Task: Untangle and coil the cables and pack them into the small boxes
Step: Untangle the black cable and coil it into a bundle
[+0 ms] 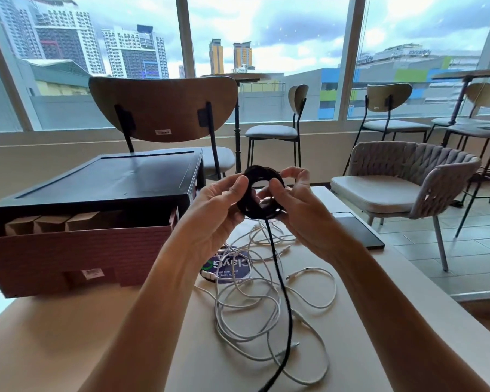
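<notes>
A black cable [259,190] is wound into a small coil that I hold up above the table. My left hand [218,210] grips the coil's left side with thumb and fingers. My right hand [297,207] pinches its right side, thumb through the middle. The cable's loose tail [283,295] hangs straight down to the table's front edge. Beneath it lies a tangle of white cables [255,309] spread over the tabletop. Several small cardboard boxes [51,224] stand in a row inside a large open carton [77,250] at the left.
A black lid or tray [111,179] rests on top of the carton. A dark tablet [357,230] lies at the table's right edge. A blue printed card [232,268] sits under the white cables. Chairs stand beyond the beige table [68,335], by the windows.
</notes>
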Demonstrator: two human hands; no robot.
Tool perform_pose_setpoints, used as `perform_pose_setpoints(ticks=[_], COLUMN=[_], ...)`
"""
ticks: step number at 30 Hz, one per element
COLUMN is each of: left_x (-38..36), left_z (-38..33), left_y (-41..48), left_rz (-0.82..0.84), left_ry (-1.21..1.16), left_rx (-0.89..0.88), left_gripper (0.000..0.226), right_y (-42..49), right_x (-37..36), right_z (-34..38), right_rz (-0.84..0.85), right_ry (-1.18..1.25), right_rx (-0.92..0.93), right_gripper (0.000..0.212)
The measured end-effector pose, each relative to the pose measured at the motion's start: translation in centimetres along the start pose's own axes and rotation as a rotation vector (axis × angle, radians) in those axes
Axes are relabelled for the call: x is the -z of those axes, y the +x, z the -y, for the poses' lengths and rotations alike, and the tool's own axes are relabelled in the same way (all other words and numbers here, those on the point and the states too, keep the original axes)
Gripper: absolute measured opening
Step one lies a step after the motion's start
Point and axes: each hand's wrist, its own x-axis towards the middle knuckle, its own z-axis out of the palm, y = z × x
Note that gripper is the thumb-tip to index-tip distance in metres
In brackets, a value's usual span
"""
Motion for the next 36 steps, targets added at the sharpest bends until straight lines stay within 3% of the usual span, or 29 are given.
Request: perform_pose_setpoints(ticks=[4,7,11,14,18,21,24,27,31,36], left_x=[0.5,1.4,2.6,3.1,2.8,2.5,2.4,2.1,1.4,1.3], left_z=[-0.1,-0.2,-0.4,-0.7,-0.9,-0.8,-0.7,-0.7,-0.7,-0.6], left_y=[0.5,1.0,1.4,1.5,1.4,1.3,1.1,0.9,0.4,0.2], left_rz=[-0.233,-0.451,-0.53,-0.525,-0.467,-0.398,-0.316,-0.235,-0.075,-0.016], left_ry=[-0.269,-0.408,-0.549,-0.581,-0.654,-0.631,-0.572,-0.451,-0.279,-0.197], left_rx=[-0.044,-0.112,-0.179,-0.18,-0.148,-0.151,-0.164,-0.171,-0.213,-0.201], left_gripper=[0.011,0.007,0.006,0.011,0.015,0.024,0.025,0.026,0.03,0.026], right_y=[-0.3,-0.8,-1.0,-1.1,-0.8,-0.3,0.2,0.6,0.6,0.5], right_x=[0.4,1.2,1.8,2.3,3.2,3.1,2.9,2.9,3.2,3.4], right_z=[-0.5,0.1,0.8,0.7,-0.1,-0.3,-0.3,-0.9,-2.1,-2.3], right_rz=[0.078,0.239,0.361,0.415,0.474,0.339,0.002,-0.183,-0.254,-0.16], right_ry=[-0.288,-0.259,-0.114,0.125,0.64,0.894,0.792,0.619,0.249,-0.013], right_rx=[-0.02,-0.037,-0.038,-0.114,-0.129,-0.112,-0.146,-0.245,-0.312,-0.324], right_gripper=[0.024,0.026,0.018,0.028,0.035,0.034,0.033,0.034,0.02,0.025])
